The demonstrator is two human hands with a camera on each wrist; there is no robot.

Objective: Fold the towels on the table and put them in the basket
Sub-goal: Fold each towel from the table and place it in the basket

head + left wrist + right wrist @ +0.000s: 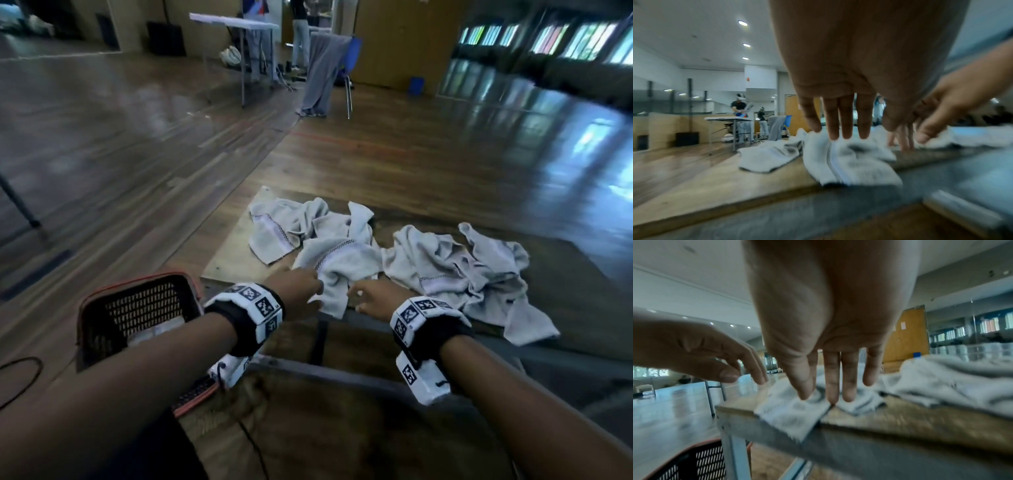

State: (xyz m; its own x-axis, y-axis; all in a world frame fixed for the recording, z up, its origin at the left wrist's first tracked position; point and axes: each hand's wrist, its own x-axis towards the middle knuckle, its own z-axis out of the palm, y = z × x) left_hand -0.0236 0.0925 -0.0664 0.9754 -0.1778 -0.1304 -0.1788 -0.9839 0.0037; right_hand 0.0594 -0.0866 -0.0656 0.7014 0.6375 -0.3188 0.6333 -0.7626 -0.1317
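Observation:
Several crumpled white towels lie on the wooden table (229, 257). The middle towel (342, 263) (849, 164) (793, 415) has a corner hanging over the near edge. My left hand (308, 287) (838, 133) reaches down onto its left side with straight fingers. My right hand (366, 296) (828, 391) touches the hanging corner with straight fingers and thumb. Another towel (274, 226) (766, 157) lies behind to the left. A bigger heap of towels (462, 270) (951, 382) lies to the right. The dark basket (113, 301) (701, 462) with an orange rim stands on the floor below the table's left end, with something white (154, 332) inside.
A black cable (20, 377) lies on the floor left of the basket. Far across the wooden floor stand a folding table (236, 24), a chair draped with grey cloth (325, 68) and a person.

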